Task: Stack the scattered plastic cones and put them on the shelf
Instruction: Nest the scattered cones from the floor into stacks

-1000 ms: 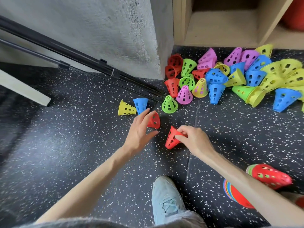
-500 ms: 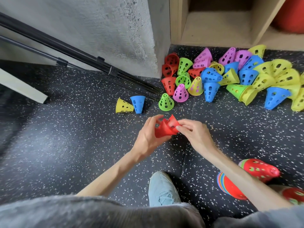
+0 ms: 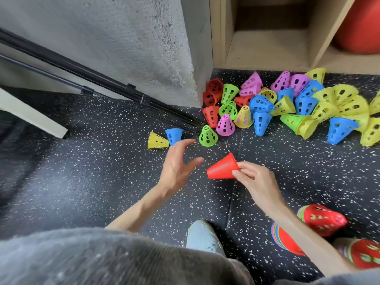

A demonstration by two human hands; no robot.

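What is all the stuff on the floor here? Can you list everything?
red cone: one (maybe two nested), red, held above floor
loose cones: many, red, green, pink, blue, yellow, heaped before shelf
yellow cone: one, on its side, left
blue cone: one, upside down, beside it
stacked cones: one stack, mostly red, lower right
shelf: one, wooden, top
black poles: two, against wall
shoe: one, light blue
left hand: open, empty
right hand: pinching red cone

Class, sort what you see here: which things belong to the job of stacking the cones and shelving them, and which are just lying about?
Belong to the job:
red cone pinched by the right hand
open left hand
loose cones on the floor
finished cone stack
wooden shelf

Just lying about:
black poles
white board
red ball
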